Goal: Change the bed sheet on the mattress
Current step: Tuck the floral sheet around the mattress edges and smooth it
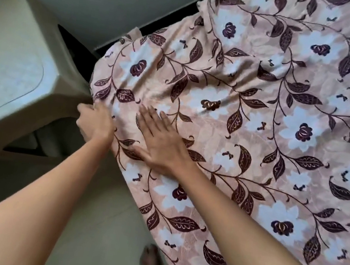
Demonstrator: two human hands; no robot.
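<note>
Peach bed sheet with maroon leaves and white flowers [262, 127] lies spread over the mattress, which it hides. Its long axis runs away from the beige plastic stool [6, 73], toward upper right. Right hand [159, 139], near the stool-side corner, is flat with fingers spread; I judge it's pinning the cloth. Left hand [95, 122], just beside the stool, curls over the corner edge and grips it, probably to tension or tuck.

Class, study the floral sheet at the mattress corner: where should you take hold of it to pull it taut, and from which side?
Grip the sheet at its draped edge by the corner, coming from the stool side, where the left hand sits. There the cloth hangs free; on top it lies flat under the right hand, offering nothing to pinch.
</note>
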